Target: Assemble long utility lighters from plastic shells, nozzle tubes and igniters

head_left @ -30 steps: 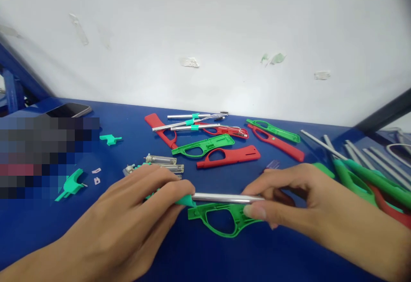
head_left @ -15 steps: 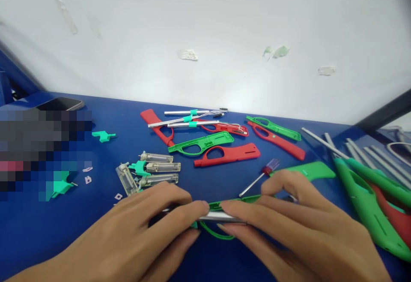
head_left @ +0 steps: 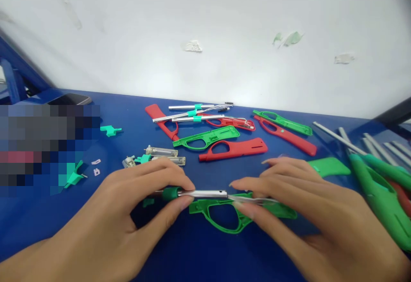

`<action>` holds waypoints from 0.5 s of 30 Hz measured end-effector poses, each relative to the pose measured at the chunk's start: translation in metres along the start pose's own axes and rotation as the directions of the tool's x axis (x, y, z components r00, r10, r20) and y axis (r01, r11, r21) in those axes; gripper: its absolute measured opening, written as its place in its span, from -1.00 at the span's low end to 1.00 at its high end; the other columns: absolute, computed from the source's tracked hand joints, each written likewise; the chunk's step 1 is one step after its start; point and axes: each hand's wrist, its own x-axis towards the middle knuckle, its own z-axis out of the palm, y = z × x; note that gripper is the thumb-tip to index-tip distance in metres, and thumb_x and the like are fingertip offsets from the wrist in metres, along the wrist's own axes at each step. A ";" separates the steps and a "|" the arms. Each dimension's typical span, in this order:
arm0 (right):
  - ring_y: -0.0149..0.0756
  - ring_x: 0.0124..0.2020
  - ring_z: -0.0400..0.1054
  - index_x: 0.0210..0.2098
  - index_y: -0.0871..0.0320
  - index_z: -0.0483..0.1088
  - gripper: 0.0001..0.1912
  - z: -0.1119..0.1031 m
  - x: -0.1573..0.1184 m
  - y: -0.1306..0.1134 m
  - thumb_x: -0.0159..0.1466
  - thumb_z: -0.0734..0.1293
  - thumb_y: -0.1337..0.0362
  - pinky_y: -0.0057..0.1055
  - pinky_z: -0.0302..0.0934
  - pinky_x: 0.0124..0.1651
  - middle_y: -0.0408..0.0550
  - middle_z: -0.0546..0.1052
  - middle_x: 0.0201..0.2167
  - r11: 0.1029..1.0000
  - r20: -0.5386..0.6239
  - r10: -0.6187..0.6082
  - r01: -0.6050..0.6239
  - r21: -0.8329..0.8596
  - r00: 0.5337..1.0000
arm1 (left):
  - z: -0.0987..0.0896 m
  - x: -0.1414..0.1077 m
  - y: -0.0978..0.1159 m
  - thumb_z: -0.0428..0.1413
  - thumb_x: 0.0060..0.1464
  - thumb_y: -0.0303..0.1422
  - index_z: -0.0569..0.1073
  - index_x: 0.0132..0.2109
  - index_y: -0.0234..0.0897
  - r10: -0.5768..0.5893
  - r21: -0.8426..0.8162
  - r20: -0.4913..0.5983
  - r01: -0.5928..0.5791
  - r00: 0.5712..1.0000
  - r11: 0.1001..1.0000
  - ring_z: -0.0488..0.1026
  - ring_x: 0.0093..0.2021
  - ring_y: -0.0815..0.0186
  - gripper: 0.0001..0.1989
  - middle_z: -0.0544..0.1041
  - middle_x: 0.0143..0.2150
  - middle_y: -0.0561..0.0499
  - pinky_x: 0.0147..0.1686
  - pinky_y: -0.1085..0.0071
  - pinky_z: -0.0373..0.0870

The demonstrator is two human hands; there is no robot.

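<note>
My left hand (head_left: 118, 205) pinches a silver metal lighter tube (head_left: 208, 193) between thumb and fingertips. On the tube, left of those fingertips, sits a dark green collar (head_left: 171, 193). Thin wires (head_left: 247, 199) come out of the tube's right end. They run between the thumb and fingers of my right hand (head_left: 311, 213), which curl loosely round them; the wires' far end is hidden. Under the tube, a green lighter half-shell (head_left: 221, 229) with a trigger loop lies on the table, its inner side up and its right part behind my right hand.
Several tubes with teal collars (head_left: 198, 119) lie at the back among red half-shells (head_left: 237, 150) and green half-shells (head_left: 208, 138). Clear fuel tanks (head_left: 162, 151) and teal pieces (head_left: 111, 130) are at the left. Green casings (head_left: 379, 200) and bare tubes (head_left: 337, 137) are heaped at the right.
The tube has risen off the half-shell, so its wires and the whole loop now show. My right fingers have shifted from the tube onto the wires. The view has tilted slightly.
</note>
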 end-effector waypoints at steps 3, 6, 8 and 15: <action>-0.38 -0.16 0.58 -0.08 -0.09 0.51 -0.92 -0.001 -0.001 -0.001 0.45 0.38 0.18 -0.39 0.29 0.10 -0.38 0.70 -0.18 1.000 0.006 -0.007 0.007 0.007 1.000 | -0.004 0.002 0.004 0.10 0.42 -0.22 0.50 -0.05 0.02 0.014 0.023 -0.004 -0.014 1.000 1.000 0.61 -0.11 0.40 -0.91 0.61 -0.20 0.20 -0.09 0.54 0.56; -0.43 -0.21 0.57 -0.14 -0.08 0.51 -0.95 0.000 -0.001 -0.002 0.44 0.38 0.23 -0.45 0.27 0.06 -0.43 0.68 -0.24 0.999 0.031 -0.046 0.045 0.022 0.998 | -0.005 0.000 0.008 0.07 0.43 -0.24 0.49 -0.05 0.03 0.031 0.035 0.002 -0.032 1.000 0.999 0.62 -0.12 0.40 -0.90 0.62 -0.22 0.21 -0.16 0.55 0.56; -0.44 -0.25 0.57 -0.15 -0.07 0.53 -0.88 0.002 0.000 -0.002 0.44 0.36 0.30 -0.45 0.29 -0.04 -0.42 0.68 -0.27 0.997 0.038 -0.066 0.065 0.032 0.997 | -0.005 -0.002 0.008 0.08 0.43 -0.24 0.49 -0.04 0.03 0.038 0.056 -0.004 -0.037 0.999 0.998 0.63 -0.11 0.39 -0.91 0.65 -0.20 0.21 -0.22 0.55 0.56; -0.40 -0.41 0.52 -0.19 0.03 0.59 -0.70 0.005 0.000 -0.003 0.48 0.23 0.42 -0.32 0.26 -0.13 -0.27 0.69 -0.34 0.983 0.040 -0.162 0.165 -0.082 0.986 | -0.007 -0.012 0.004 0.06 0.42 -0.16 0.50 0.04 0.05 0.022 0.200 0.030 -0.028 0.999 0.979 0.61 0.00 0.33 -0.83 0.66 -0.05 0.19 0.00 0.48 0.61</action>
